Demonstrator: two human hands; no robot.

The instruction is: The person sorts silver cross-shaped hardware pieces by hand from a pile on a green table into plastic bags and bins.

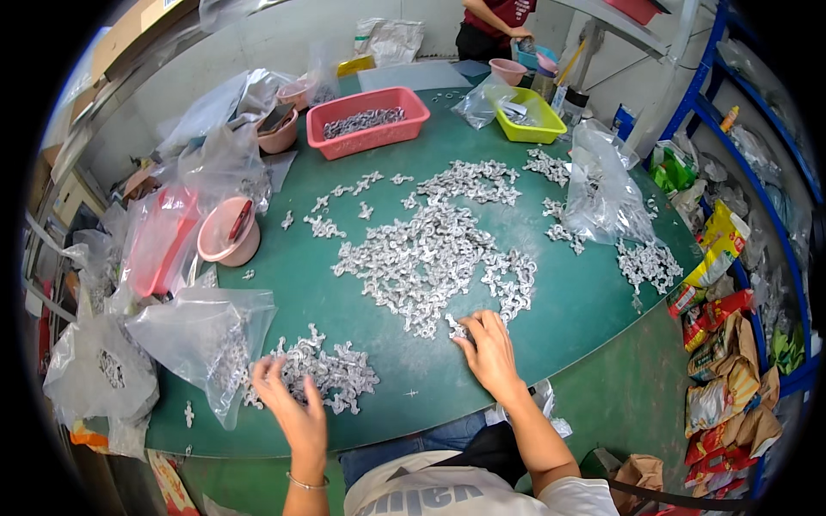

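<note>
A large heap of small grey metal castings (422, 258) covers the middle of the green table (396, 378). At the heap's near edge, my right hand (492, 354) is closed, with thumb and forefinger pinching one small grey metal casting (455, 326). My left hand (294, 414) is open, its fingers spread at the near side of a smaller pile of the same castings (335, 371). Its fingertips are close to the pile; whether they touch any piece I cannot tell. Next to this pile lies a clear plastic bag (211, 331) with castings in it.
A pink bin (370, 138) of grey parts and a lime-green basket (532, 120) stand at the back. To the left are a pink bowl (229, 245) and more plastic bags. Another clear bag (607, 193) lies right. A person (495, 21) stands beyond the table.
</note>
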